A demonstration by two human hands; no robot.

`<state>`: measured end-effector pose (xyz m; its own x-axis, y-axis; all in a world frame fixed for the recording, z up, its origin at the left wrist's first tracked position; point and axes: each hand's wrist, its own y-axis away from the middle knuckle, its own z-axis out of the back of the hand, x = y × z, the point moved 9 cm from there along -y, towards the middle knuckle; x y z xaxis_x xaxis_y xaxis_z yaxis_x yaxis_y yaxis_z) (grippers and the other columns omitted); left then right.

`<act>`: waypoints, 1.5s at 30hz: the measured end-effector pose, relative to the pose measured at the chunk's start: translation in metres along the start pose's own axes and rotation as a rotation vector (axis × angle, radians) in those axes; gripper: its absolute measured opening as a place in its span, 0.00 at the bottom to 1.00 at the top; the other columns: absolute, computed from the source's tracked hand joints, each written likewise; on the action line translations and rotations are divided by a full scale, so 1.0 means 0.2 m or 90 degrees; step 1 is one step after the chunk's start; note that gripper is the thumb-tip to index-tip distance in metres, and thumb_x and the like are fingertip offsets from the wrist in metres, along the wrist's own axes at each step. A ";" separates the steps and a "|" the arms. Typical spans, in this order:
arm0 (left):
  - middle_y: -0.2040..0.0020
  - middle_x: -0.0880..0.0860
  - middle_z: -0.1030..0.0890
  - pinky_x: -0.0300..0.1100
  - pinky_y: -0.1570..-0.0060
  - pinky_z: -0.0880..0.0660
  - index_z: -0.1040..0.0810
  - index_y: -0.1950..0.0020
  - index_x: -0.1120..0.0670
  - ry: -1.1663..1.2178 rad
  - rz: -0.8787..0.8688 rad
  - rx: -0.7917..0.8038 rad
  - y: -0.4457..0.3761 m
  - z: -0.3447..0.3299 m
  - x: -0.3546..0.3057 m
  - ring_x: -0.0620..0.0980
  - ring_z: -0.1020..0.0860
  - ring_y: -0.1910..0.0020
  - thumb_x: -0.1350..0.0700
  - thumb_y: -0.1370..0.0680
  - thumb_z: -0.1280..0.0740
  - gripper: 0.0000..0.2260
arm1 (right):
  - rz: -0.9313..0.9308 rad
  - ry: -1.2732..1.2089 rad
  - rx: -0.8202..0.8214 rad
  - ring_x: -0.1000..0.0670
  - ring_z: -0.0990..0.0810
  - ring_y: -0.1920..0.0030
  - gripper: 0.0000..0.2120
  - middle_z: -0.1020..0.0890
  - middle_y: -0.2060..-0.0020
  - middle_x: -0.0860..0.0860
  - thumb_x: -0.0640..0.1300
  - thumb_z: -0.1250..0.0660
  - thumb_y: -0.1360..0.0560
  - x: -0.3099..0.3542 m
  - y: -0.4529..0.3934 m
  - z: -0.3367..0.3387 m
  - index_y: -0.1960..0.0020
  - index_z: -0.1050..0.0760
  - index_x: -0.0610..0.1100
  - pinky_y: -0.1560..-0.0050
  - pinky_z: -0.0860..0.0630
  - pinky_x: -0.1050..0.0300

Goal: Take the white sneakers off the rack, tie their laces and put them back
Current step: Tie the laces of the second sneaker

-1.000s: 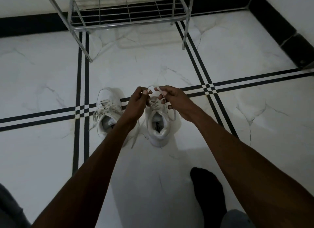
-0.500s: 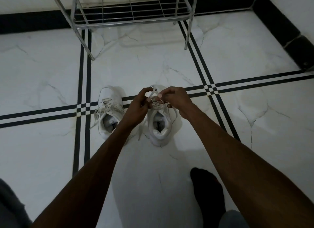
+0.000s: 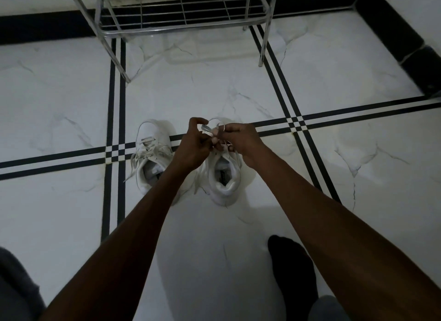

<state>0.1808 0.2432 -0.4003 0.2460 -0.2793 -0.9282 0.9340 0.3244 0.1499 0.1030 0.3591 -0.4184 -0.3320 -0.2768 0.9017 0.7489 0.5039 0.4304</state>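
Dim light blurs the knot; the metal rack is cut off at the top, its visible shelf bare; a person's left hand and right hand meet over the right sneaker, fingers pinching its laces; the left sneaker, laces loose, stands beside it on the marble floor.
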 end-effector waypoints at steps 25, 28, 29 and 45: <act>0.50 0.56 0.14 0.44 0.47 0.19 0.18 0.37 0.59 0.041 0.018 0.036 -0.03 0.01 0.05 0.48 0.15 0.53 0.65 0.22 0.29 0.14 | 0.184 0.174 -0.051 0.47 0.13 0.59 0.09 0.13 0.59 0.47 0.40 0.20 0.34 0.12 -0.02 0.08 0.56 0.16 0.38 0.61 0.18 0.57; 0.51 0.58 0.13 0.41 0.52 0.18 0.15 0.42 0.61 -0.007 0.000 -0.004 -0.02 0.03 0.02 0.51 0.16 0.57 0.62 0.23 0.27 0.10 | 0.158 0.159 -0.021 0.44 0.13 0.57 0.11 0.12 0.58 0.44 0.38 0.20 0.34 0.10 -0.01 0.11 0.56 0.17 0.35 0.58 0.16 0.54; 0.51 0.58 0.12 0.39 0.53 0.19 0.14 0.43 0.60 -0.020 -0.005 -0.015 -0.02 0.04 0.01 0.51 0.15 0.57 0.62 0.24 0.26 0.10 | 0.157 0.159 -0.019 0.44 0.13 0.56 0.11 0.12 0.58 0.44 0.38 0.20 0.34 0.09 -0.01 0.11 0.56 0.17 0.34 0.57 0.16 0.53; 0.61 0.51 0.14 0.44 0.62 0.19 0.12 0.54 0.52 -0.286 0.025 -0.175 0.10 0.33 0.10 0.46 0.19 0.68 0.59 0.26 0.24 0.04 | -0.245 0.006 -0.079 0.54 0.17 0.52 0.18 0.14 0.51 0.48 0.47 0.22 0.29 -0.28 0.13 0.47 0.44 0.19 0.40 0.50 0.25 0.58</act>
<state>0.2217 0.1836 -0.3927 0.4223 -0.6025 -0.6772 0.8345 0.5501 0.0310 0.0883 0.4646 -0.4542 -0.5968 -0.4331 0.6755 0.6347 0.2604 0.7276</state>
